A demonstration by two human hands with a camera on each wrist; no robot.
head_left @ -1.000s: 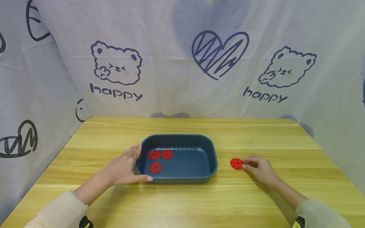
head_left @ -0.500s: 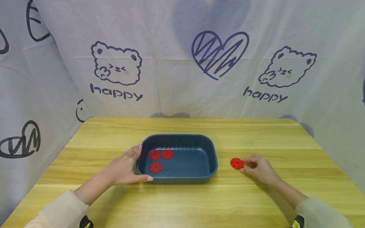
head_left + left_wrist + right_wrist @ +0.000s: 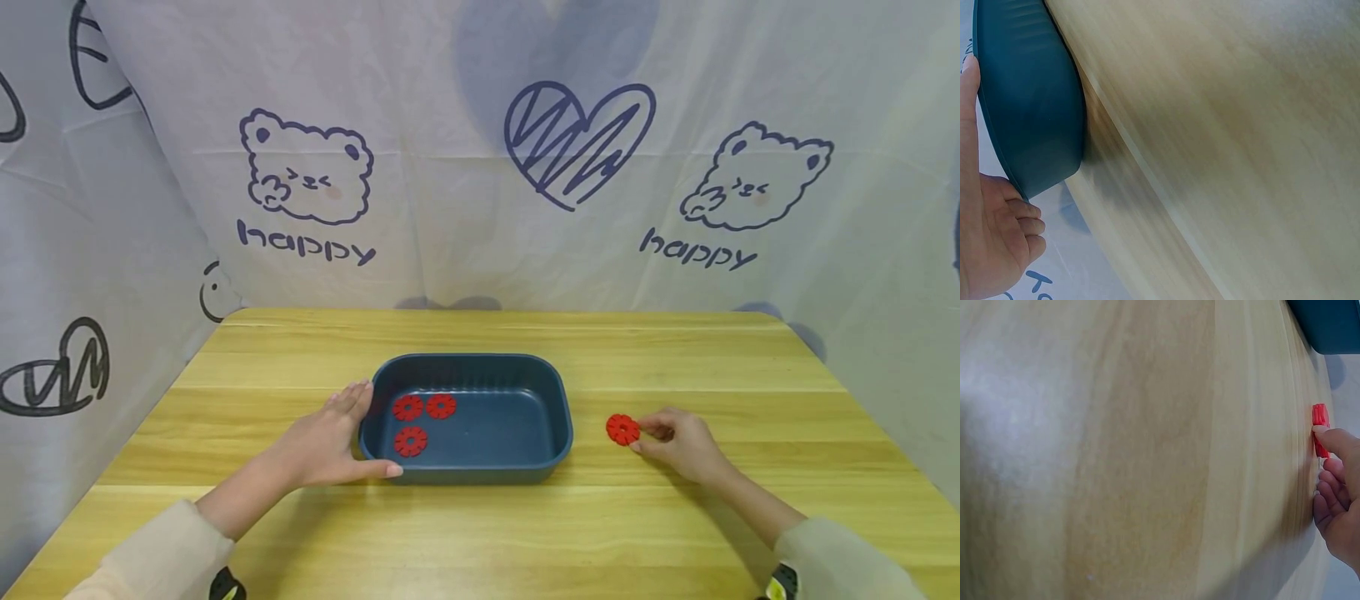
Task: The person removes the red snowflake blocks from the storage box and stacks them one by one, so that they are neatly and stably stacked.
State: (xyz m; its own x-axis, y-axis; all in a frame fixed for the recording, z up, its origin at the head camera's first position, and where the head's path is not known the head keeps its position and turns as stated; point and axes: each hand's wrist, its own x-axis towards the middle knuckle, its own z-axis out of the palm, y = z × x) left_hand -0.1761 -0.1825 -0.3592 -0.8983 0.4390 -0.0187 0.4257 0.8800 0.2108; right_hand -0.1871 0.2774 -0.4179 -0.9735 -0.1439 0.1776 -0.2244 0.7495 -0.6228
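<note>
My right hand [image 3: 686, 446] pinches a red slotted building disc [image 3: 623, 430], a flat round piece with a hole in its middle, between thumb and fingertips, to the right of the dark blue-green basin [image 3: 495, 477]. Edge-on in the right wrist view, the red disc [image 3: 1320, 415] shows ridges along its side. My left hand [image 3: 330, 442] rests against the basin's left end, thumb stretched along the near side and fingertips at the left rim. The left wrist view shows that hand [image 3: 997, 237] at the basin wall [image 3: 1035, 100]. Three similar red discs [image 3: 410, 442] lie flat in the basin's left half.
The basin stands near the middle of a light wooden table [image 3: 480, 533]. A white cloth [image 3: 450, 250] with bear and heart drawings hangs behind the table's far edge and along both sides.
My right thumb has slid slightly down to the near edge of the held red disc, and the disc has shifted a little. The left hand, the basin and its discs stay put.
</note>
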